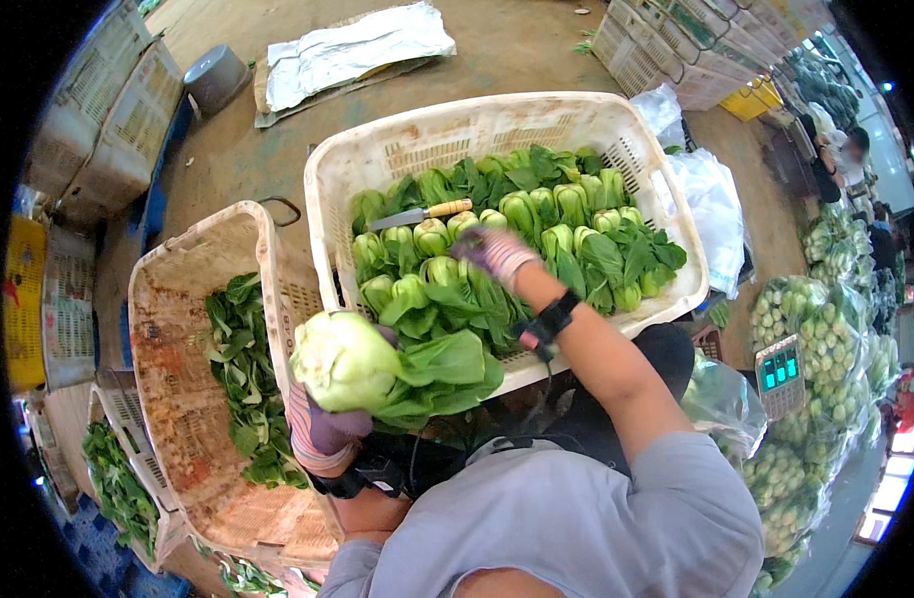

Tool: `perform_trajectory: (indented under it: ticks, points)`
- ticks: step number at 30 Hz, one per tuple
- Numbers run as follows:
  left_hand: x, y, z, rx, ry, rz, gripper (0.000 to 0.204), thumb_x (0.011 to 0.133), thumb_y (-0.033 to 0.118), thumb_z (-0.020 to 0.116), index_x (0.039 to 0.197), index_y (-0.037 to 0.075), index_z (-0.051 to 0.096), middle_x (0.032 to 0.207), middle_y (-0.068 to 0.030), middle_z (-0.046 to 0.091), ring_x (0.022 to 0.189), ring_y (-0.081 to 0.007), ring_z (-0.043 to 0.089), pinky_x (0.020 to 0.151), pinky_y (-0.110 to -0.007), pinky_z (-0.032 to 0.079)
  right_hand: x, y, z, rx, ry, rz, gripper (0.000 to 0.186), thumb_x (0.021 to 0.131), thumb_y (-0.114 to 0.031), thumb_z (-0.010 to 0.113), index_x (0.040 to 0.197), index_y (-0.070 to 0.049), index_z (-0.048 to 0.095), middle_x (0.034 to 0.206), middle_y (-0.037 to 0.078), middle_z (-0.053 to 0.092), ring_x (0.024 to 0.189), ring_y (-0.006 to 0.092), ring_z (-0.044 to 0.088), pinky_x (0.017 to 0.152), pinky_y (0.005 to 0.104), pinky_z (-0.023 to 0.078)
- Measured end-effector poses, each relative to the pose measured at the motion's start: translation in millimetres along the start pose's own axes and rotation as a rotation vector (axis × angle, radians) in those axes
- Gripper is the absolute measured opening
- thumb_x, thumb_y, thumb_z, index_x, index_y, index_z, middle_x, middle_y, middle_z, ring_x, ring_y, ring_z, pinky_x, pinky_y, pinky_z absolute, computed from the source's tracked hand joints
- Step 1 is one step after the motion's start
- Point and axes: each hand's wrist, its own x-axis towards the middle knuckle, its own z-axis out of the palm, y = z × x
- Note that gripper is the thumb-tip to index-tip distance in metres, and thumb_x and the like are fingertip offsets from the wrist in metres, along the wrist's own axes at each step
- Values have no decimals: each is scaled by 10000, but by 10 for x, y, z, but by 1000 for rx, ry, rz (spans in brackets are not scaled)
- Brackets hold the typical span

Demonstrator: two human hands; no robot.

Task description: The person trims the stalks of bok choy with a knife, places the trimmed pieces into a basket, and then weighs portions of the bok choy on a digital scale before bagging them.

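A large pale-green bok choy (345, 361) is in my left hand (332, 431), its cut base toward the left and its leaves to the right. I wear striped gloves with purple palms. My right hand (499, 253) reaches over the white crate (686, 234), just above the bok choy inside. Motion blurs its fingers, so their state is unclear. Rows of bok choy (522, 214) fill much of that crate. On top of them, left of my right hand, lies a knife (447, 208) with a wooden handle, its blade pointing left.
Left of the white crate stands a stained crate (178, 384) with loose leaves (243, 399). Another crate of greens (118, 488) sits farther left. Stacked crates (103, 120), a grey bucket (216, 80), bagged bok choy (821, 349) and a scale display (780, 371) surround me.
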Motion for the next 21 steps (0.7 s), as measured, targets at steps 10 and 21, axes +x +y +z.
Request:
perform_trajectory:
  ticks: [10,21]
  points:
    - [207,-129,149,-39,43,-150,747,573,55,713,1271,45,446,1141,-85,576,1031,-195,569,889,-307,447,81,1163,-662,-533,151,471,510,789,-195,654,1239,-48,464,1306,228,446,1134,356,514,904,408,465]
    - [324,-307,271,-13,-85,-230,748,624,39,777,1277,4,413,1161,-84,570,1049,-172,550,901,-317,454,-824,690,-988,149,91,4,563,698,-22,648,1232,-41,469,1140,98,582,1003,205,560,881,326,449]
